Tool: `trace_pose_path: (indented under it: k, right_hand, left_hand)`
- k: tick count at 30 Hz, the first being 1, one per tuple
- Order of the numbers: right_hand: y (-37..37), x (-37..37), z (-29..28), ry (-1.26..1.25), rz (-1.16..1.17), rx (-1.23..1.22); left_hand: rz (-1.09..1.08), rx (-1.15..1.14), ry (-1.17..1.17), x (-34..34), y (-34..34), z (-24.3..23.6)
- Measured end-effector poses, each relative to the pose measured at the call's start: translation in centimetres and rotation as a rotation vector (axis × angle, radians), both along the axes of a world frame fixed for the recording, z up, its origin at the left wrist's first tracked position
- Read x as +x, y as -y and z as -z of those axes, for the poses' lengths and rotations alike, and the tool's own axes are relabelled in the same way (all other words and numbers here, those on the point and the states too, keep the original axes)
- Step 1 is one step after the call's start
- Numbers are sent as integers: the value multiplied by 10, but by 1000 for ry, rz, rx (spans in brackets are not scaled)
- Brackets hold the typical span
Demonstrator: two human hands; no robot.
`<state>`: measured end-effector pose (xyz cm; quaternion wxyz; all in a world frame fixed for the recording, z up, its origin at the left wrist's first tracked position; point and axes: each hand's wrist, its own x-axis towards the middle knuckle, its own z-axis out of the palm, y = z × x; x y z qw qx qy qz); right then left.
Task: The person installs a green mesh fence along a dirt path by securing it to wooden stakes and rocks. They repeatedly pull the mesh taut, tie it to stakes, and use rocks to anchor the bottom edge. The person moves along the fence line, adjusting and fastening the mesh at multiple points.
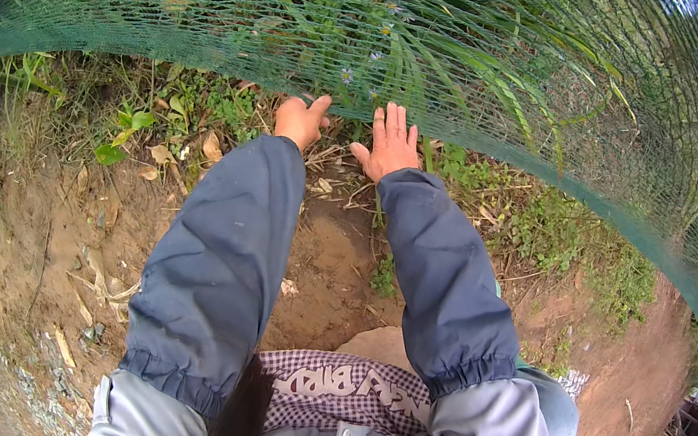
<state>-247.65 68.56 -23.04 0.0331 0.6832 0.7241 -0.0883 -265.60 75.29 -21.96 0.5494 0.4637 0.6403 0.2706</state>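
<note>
Green netting (219,0) spans the ground ahead of me, grass (409,56) behind it, bare soil (335,252) on its near side! At its hem (210,60), my left hand (300,122) curls, though I can't tell if it's pinching mesh; my right hand (392,146) lies flat and wide. Spreading looks done, I'd judge; fastening doesn't show, so that may remain.

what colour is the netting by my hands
The netting is green, seen best in the head view.
</note>
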Motion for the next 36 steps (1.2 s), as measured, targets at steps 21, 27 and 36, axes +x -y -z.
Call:
trace_pose_path:
  k: [21,27,36]
  right_hand:
    - [35,-4,-41,-242,-21,11]
    - [67,76,-52,-372,444,808]
    - [23,130,-48,-95,769,-384]
  left_hand:
    - [821,485,-1162,11,20,-21]
    - [791,658,-1134,1,19,-14]
    - [796,616,-1122,2,14,-15]
